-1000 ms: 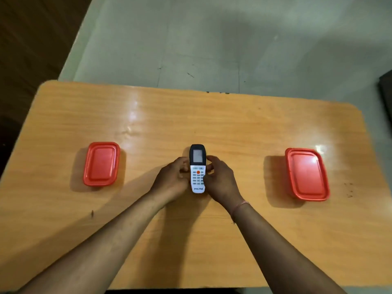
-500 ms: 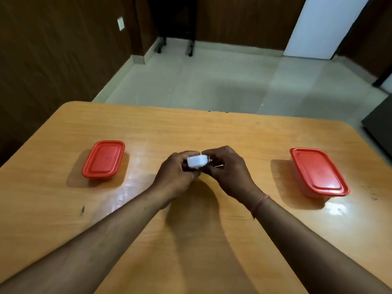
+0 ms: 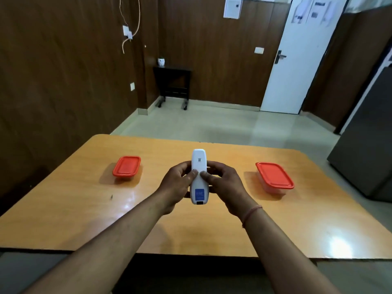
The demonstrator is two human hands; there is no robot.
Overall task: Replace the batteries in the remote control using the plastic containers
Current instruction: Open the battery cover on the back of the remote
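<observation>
So I had the wooden table (image 3: 148, 225) under everything, and I'll use the remote as my landmark. The bigger red-lidded container (image 3: 274, 177) sat well off to the remote's right, the smaller one (image 3: 126, 169) well off to its left, both lids on. My left hand (image 3: 177, 187) and right hand (image 3: 222, 184) were both curled snug around the remote control (image 3: 198, 177), held up above the table, back side facing me, thumbs pressed together on the cover. Looked like light, stiff, kinda slick plastic, so I figured: grip the edges, slide with the thumbs.
</observation>
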